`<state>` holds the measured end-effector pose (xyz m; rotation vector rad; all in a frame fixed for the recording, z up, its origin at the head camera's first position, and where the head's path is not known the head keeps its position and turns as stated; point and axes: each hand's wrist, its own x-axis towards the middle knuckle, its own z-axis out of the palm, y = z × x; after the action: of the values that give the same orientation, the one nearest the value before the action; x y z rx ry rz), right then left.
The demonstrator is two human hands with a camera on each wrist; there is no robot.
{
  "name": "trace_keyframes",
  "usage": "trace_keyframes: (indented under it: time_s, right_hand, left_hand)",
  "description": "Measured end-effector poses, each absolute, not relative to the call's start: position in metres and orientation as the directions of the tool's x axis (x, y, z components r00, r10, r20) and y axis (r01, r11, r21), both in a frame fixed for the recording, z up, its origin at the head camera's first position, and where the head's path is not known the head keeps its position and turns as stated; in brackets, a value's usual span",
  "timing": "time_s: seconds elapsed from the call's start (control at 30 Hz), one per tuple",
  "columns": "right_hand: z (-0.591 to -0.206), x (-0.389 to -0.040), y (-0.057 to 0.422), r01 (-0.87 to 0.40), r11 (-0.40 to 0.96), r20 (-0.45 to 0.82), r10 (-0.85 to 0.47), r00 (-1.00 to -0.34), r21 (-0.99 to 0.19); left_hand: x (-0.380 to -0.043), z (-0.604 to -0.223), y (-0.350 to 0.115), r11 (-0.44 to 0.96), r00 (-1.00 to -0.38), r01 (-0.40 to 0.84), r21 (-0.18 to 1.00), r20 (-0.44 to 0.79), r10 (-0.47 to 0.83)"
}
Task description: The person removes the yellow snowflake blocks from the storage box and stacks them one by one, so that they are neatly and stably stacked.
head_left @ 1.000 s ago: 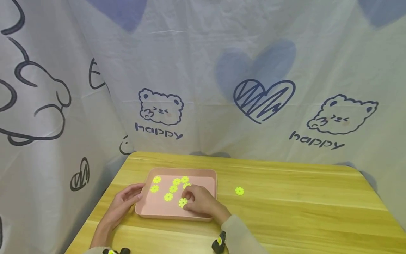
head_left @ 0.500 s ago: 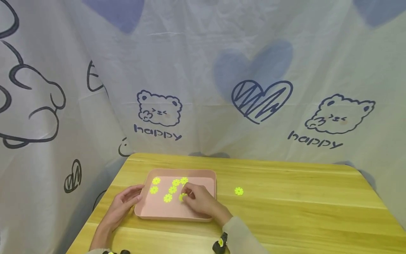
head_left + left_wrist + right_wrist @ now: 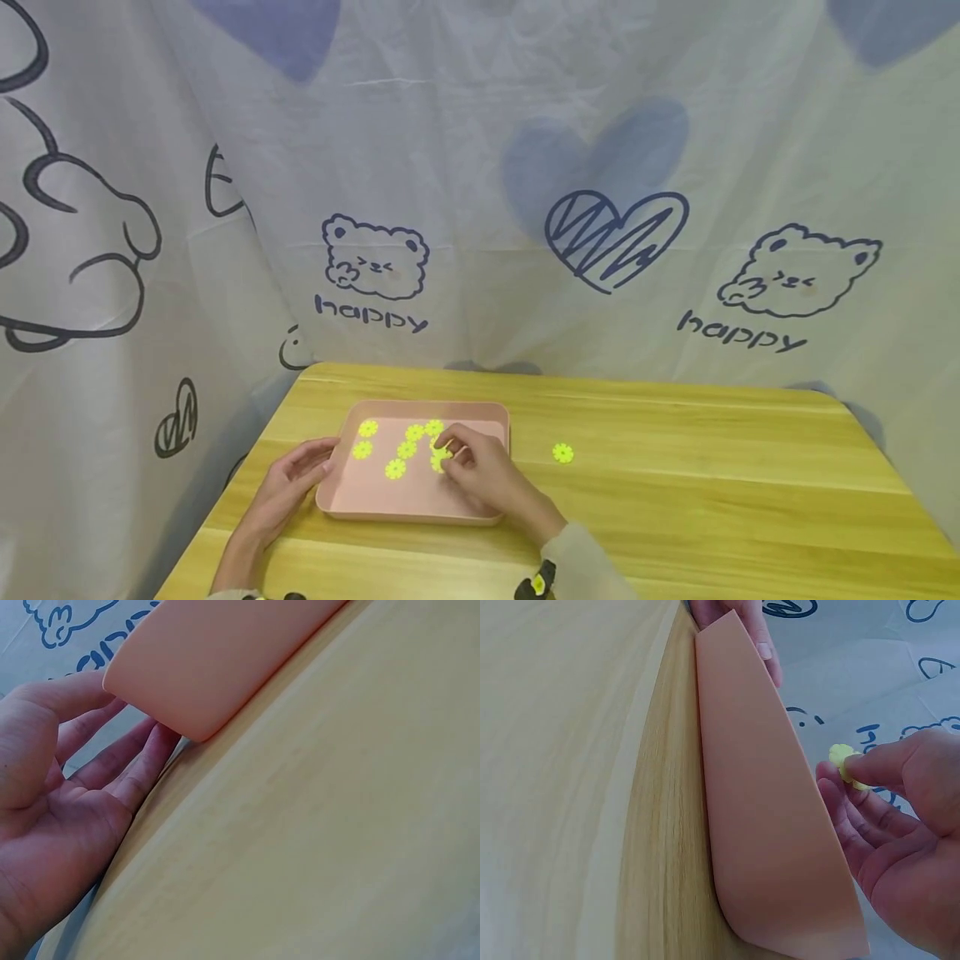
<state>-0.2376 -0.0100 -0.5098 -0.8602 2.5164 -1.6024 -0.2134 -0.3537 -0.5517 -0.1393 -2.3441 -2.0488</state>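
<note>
In the head view, a shallow pink tray [image 3: 360, 497] holds several yellow-green snowflake discs [image 3: 407, 450], flower-shaped plastic pieces with notched edges. My right hand [image 3: 487, 467] is over the tray's right half. Its thumb and fingertips pinch one snowflake disc [image 3: 840, 755], seen clearly in the right wrist view; in the head view the fingers partly cover the discs there. At the tray's left side, my left hand [image 3: 288, 487] touches the rim and outer wall with relaxed thumb and fingers, which the left wrist view shows at the tray's corner [image 3: 161, 690].
One more snowflake disc [image 3: 562, 453] lies on the wooden table [image 3: 712, 483], right of the tray. Two discs sit apart near the tray's left end. A white curtain [image 3: 480, 125] with printed bears and hearts hangs behind and to the left of the table.
My right hand has shifted slightly to the right, and the disc at its fingertips has moved away from me, toward the discs at the back. My left hand stays at the tray.
</note>
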Motion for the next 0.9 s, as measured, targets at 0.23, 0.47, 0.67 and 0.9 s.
trace_keyframes:
  time_s: [0.23, 0.47, 0.67, 0.9]
  right_hand:
    - [-0.504, -0.233, 0.002, -0.413, 0.283, 0.256, -0.458, -0.851, -0.866]
    - [-0.501, -0.228, 0.014, -0.372, 0.26, 0.234, -0.441, -0.867, -0.891]
    - [-0.498, -0.224, 0.024, -0.354, 0.23, 0.231, -0.432, -0.872, -0.906]
    - [-0.496, -0.221, 0.036, -0.367, 0.239, 0.245, -0.421, -0.873, -0.899]
  left_hand:
    - [-0.213, -0.549, -0.354, 0.141, -0.996, 0.082, 0.987, 0.077, 0.044]
    - [-0.213, -0.547, -0.354, 0.157, -0.996, 0.076, 0.985, 0.07, 0.046]
    - [-0.214, -0.548, -0.355, 0.142, -0.996, 0.085, 0.986, 0.078, 0.053]
    - [-0.213, -0.55, -0.355, 0.131, -0.995, 0.091, 0.987, 0.084, 0.06]
